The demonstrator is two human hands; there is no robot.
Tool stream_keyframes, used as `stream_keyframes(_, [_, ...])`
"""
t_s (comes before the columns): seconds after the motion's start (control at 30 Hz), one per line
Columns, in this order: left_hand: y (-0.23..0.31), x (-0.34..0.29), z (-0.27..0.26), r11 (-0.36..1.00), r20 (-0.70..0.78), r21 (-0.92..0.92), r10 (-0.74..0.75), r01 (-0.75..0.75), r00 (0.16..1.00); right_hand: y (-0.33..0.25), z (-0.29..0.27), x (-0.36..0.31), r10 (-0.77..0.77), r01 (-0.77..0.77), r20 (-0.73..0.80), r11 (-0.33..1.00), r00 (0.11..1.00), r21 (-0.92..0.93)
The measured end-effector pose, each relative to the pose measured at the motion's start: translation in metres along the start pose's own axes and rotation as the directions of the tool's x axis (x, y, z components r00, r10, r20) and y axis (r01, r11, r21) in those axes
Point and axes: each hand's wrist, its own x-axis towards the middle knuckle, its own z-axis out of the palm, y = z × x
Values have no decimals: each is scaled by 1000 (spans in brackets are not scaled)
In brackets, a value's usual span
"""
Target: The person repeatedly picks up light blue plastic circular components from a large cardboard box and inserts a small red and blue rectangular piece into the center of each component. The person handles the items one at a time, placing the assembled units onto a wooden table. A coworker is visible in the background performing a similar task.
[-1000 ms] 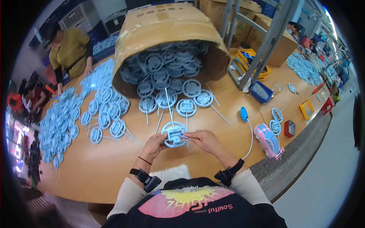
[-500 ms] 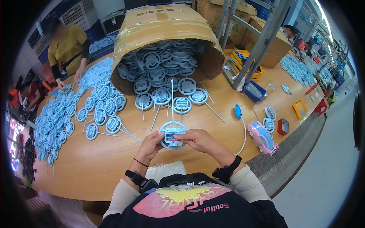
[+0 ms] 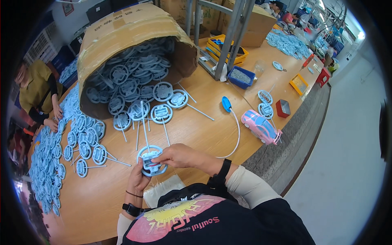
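A light-blue toy steering wheel (image 3: 149, 154) with a thin rod pointing away from me is held between my hands. My left hand (image 3: 139, 178) grips its left rim, with the fingers closed. My right hand (image 3: 178, 156) presses thumb and fingertips into the wheel's open middle, where a small red strip shows; what they pinch there is hidden. Just beyond, similar rodded wheels (image 3: 161, 113) lie in front of a cardboard box full of them.
The big cardboard box (image 3: 122, 24) opens toward me. Heaped wheels (image 3: 45, 163) cover the table's left side, near a co-worker (image 3: 36, 87). To the right are a pink toy car (image 3: 261, 125), a blue oval piece on a white cable (image 3: 226, 104), a blue bin (image 3: 241, 77) and a metal frame (image 3: 232, 41).
The view has turned rightward, so the table's things appear farther left. Both hands stay on the wheel, which now looks slightly tilted; my right hand reaches more over its middle.
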Motion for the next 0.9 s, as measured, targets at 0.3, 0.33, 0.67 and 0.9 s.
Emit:
stream_keyframes(0.3, [21,-44,-86,976,-208,170,171,-137,963,21,43,22,-38,31,94,996,995,78])
stream_keyframes(0.33, [42,-53,-101,958,-227,194,254,-212,940,26,42,29,-76,69,63,992,995,110])
stream_keyframes(0.67, [158,101,-68,858,-168,480,294,-182,941,50,-2,28,177,-180,29,967,984,178])
stream_keyframes(0.9, [140,240,-67,-232,-12,959,547,165,837,44,-7,20,208,-204,-3,960,978,194])
